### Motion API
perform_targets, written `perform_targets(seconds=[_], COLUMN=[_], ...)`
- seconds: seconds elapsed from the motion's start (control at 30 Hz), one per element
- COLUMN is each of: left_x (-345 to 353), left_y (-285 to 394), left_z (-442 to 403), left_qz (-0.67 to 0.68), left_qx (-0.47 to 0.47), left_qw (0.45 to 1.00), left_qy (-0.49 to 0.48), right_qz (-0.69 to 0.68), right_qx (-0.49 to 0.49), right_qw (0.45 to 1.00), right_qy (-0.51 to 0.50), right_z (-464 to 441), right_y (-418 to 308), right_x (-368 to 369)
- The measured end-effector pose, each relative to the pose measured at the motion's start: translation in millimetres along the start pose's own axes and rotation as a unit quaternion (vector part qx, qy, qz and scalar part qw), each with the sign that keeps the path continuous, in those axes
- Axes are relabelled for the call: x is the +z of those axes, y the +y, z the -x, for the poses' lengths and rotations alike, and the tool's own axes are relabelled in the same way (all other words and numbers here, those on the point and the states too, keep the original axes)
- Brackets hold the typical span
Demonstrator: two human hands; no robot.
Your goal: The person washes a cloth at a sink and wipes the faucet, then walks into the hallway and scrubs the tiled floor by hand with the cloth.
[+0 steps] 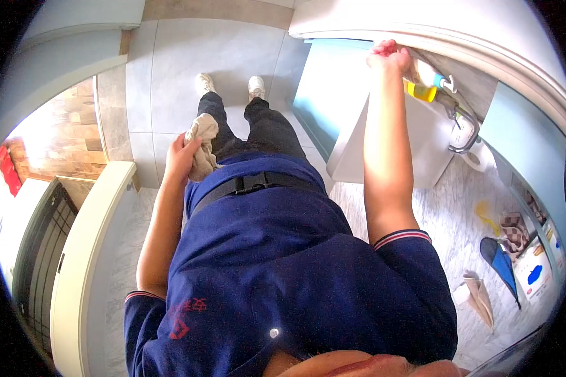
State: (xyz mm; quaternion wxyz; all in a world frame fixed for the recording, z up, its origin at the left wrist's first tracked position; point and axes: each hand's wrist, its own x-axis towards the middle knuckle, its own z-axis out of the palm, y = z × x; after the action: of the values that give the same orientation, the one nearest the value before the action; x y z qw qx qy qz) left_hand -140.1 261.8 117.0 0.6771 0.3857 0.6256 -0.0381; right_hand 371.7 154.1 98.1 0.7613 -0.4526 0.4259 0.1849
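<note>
My left hand (pixel 180 157) is closed around a crumpled beige cloth (pixel 202 147), held at my left hip. My right arm stretches forward over the white washbasin (pixel 421 135). At its end my right hand (pixel 390 58) is curled, close to the edge of a white cabinet (pixel 434 28). What it grips, if anything, is hidden. Just right of this hand are a pump bottle (pixel 426 74) with a teal collar and a yellow container (pixel 421 92). A grey tap (pixel 465 135) rises at the basin's right side.
A light blue panel (pixel 336 81) is beside the basin. At right, a blue-and-black pointed item (pixel 502 264) and a beige cloth (pixel 480 300) are near a white package (pixel 534 270). A cream door edge (pixel 97 257) stands at left. Grey tiles (pixel 214 47) surround my feet.
</note>
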Motion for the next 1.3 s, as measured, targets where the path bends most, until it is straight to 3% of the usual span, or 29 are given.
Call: perform_targets(seconds=[0.1,0.2,0.4,0.6,0.7,0.83,0.97,1.07,1.3], left_x=[0,5,2,2,0,0,-1,-8,0], left_y=[-3,1,-7,1,-3,0,-2,-16,-3], left_z=[-1,-2,-13,-4,-10,-4,-4,-13,-3], left_qz=[0.003,0.011,-0.021,-0.023,-0.03,-0.026,-0.017,-0.002,0.02], left_qx=[0.009,0.012,0.019,0.018,0.013,0.022,0.01,0.017,0.026], left_qw=[1.0,1.0,1.0,1.0,0.999,0.999,1.0,1.0,0.999], left_qy=[-0.001,-0.008,-0.007,-0.005,-0.009,0.009,0.011,-0.002,-0.005], right_qz=[0.061,0.06,-0.014,-0.024,0.046,0.04,0.007,0.014,0.072], right_qx=[0.031,0.042,0.102,0.044,-0.005,-0.022,0.018,0.015,0.024], right_qw=[0.997,0.997,0.989,0.987,0.995,0.996,0.998,0.993,0.995], right_qy=[0.023,-0.035,-0.104,-0.153,-0.087,-0.074,-0.068,-0.12,-0.072], right_z=[-24,-16,-34,-36,2,-4,-8,-31,-5], right_y=[-2,-2,-9,-1,17,23,11,5,-2], right_x=[5,-5,-9,-17,-16,-25,-15,-21,-5])
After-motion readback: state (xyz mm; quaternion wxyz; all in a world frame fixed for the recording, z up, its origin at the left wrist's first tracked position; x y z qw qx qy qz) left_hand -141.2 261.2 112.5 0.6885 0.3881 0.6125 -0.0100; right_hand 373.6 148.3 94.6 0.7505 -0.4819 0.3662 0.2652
